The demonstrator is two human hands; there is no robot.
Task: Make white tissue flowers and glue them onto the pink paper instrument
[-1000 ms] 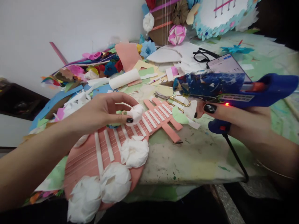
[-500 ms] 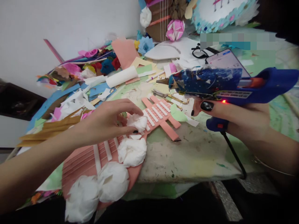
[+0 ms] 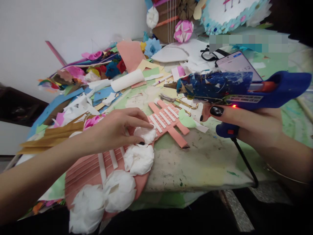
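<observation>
My left hand (image 3: 124,127) has its thumb and fingers closed around a small white paper flower (image 3: 146,134), pressing it down at the neck end of a salmon-pink paper guitar (image 3: 85,169). White strips and thin lines cross the guitar's body and neck. Below that flower, several larger white paper flowers (image 3: 139,160) run along the body's right edge. In my right hand (image 3: 254,124) is a blue hot glue gun (image 3: 220,86), held level above the table with its nozzle to the left and a red light glowing. My left fingers partly hide the small flower.
Gold-handled scissors (image 3: 179,101) and a light green paper leaf (image 3: 186,119) lie by the guitar's neck. Behind are a white paper roll (image 3: 127,80), a phone (image 3: 238,65) and coloured scraps. The glue gun's black cord (image 3: 244,163) hangs toward the table's front edge.
My left hand has shifted slightly right and down with the small white flower, which now sits closer against the flower below it. My right hand and the glue gun stay put.
</observation>
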